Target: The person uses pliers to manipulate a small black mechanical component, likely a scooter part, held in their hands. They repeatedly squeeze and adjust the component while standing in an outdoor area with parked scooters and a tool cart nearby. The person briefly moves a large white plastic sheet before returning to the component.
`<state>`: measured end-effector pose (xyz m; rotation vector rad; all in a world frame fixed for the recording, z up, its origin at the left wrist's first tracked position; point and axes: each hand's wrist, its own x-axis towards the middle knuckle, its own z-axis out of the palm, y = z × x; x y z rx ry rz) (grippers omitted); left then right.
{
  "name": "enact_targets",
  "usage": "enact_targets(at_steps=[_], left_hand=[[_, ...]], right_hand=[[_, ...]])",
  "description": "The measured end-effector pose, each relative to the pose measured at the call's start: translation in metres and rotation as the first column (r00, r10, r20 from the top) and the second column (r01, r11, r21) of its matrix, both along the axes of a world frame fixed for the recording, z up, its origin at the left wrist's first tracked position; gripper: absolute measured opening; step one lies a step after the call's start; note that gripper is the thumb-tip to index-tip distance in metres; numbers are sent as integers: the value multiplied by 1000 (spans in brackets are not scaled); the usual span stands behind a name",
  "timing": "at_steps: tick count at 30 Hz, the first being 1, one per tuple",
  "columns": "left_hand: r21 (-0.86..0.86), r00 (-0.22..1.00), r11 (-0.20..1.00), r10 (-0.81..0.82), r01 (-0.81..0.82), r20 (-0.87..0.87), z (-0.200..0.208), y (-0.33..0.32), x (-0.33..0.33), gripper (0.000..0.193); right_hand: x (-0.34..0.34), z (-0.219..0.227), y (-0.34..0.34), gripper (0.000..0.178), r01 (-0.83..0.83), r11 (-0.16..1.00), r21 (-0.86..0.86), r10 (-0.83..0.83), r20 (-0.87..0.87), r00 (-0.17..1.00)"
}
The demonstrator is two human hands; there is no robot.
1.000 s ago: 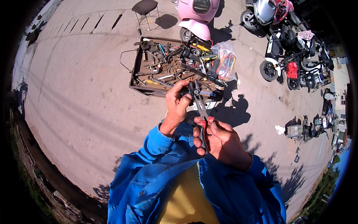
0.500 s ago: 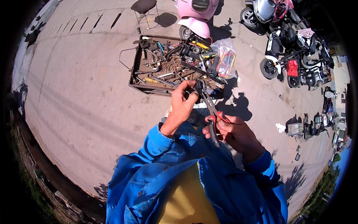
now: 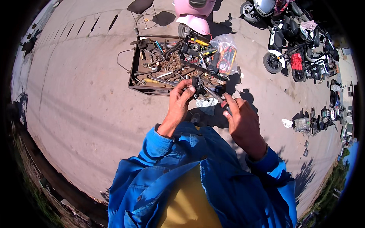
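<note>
Between the thumb and fingers of my left hand is a small black part, whose exact kind I cannot make out. My right hand is closed around red-handled pliers, its fingers covering most of the handles. The pliers slant up and left, with their jaws at or right beside the black part; whether they grip it is too small to tell. Both hands are held in front of my body, just before the near edge of a dark metal tool tray full of rusty tools and loose hardware.
A smaller black bin of tools sits on the tray's right side, beside a clear plastic bag with coloured leads. Beyond stand a pink scooter and a dark stool. Parked scooters line the right. A white cloth lies below my hands.
My right hand has turned and moved up, now covering the handles that showed spread before. The pliers tilt further left. My left hand still holds the black part, slightly shifted left.
</note>
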<state>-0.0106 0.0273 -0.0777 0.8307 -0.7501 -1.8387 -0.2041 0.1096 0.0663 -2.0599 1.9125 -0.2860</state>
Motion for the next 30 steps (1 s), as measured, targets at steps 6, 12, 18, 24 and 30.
enact_targets(at_steps=[6,12,18,24,30], left_hand=[[8,999,1000,5,-5,37,1,4,-3,39],[-27,999,1000,2,-1,34,5,5,-7,39],[-74,994,997,-18,26,109,0,3,-5,39],[-58,996,998,-36,41,78,4,5,-3,36],[44,999,999,-18,20,-48,8,8,-7,32]], right_hand=[[1,-10,-3,49,-138,972,-189,74,-312,947],[2,-14,-2,48,-177,962,-208,60,-471,880],[2,-8,-4,38,-127,991,-52,105,-305,946],[-23,7,-25,35,-90,861,501,-122,375,919],[-30,8,-31,39,-192,627,755,-554,605,571]])
